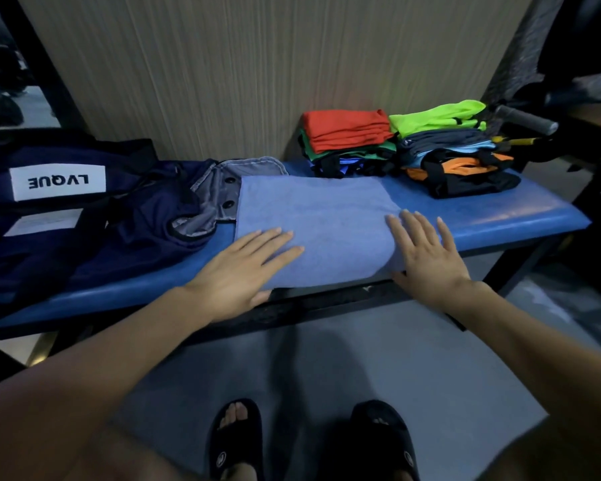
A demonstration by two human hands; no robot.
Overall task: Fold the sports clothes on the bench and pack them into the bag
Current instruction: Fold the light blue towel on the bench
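Observation:
A light blue cloth (320, 223) lies folded flat in the middle of the blue padded bench (521, 210). My left hand (243, 272) presses flat on its near left corner, fingers straight. My right hand (427, 255) presses flat on its right edge, fingers spread. Left of the cloth lies a grey garment with snap buttons (219, 192) over a crumpled navy garment (153, 216). A navy bag with a white LVQUE label (56, 182) sits at the bench's left end.
Two stacks of folded clothes stand at the back right: one topped red (347, 130), one topped neon green (438, 118) over grey, orange and black. A grey-gripped handle (528, 119) pokes out behind them. A wood-grain wall backs the bench. My sandalled feet stand on grey floor.

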